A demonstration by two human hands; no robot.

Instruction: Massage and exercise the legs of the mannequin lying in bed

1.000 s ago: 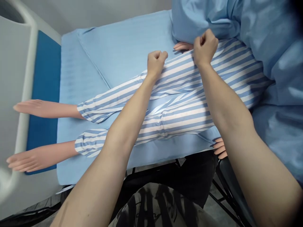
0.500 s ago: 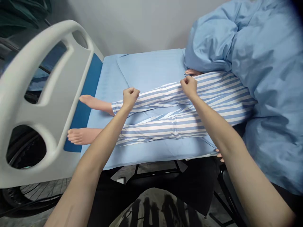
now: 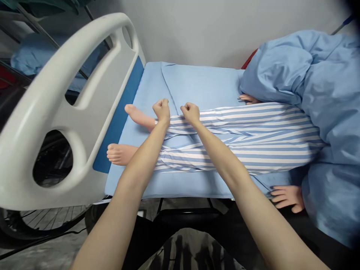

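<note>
A manikin in blue-and-white striped trousers (image 3: 253,144) lies on a bed with a light blue sheet (image 3: 205,80). Closed into a fist, my left hand (image 3: 162,110) is over the lower end of the far trouser leg, near the far foot (image 3: 140,117). My right hand (image 3: 191,112), also a fist, is a little to the right over the same leg. No cloth shows pulled up in either fist; whether they touch the trousers is unclear. The near foot (image 3: 120,154) lies partly behind my left forearm.
The white footboard (image 3: 109,71) rises at the left, with a wheel (image 3: 56,221) below it. A bunched blue quilt (image 3: 332,93) covers the manikin's upper part at the right. One manikin hand (image 3: 288,197) sticks out at the near edge, another (image 3: 249,99) at the far side.
My right hand has moved left along the far leg, so the two fists are now closer together. The view has shifted, and more of the near manikin hand shows.
</note>
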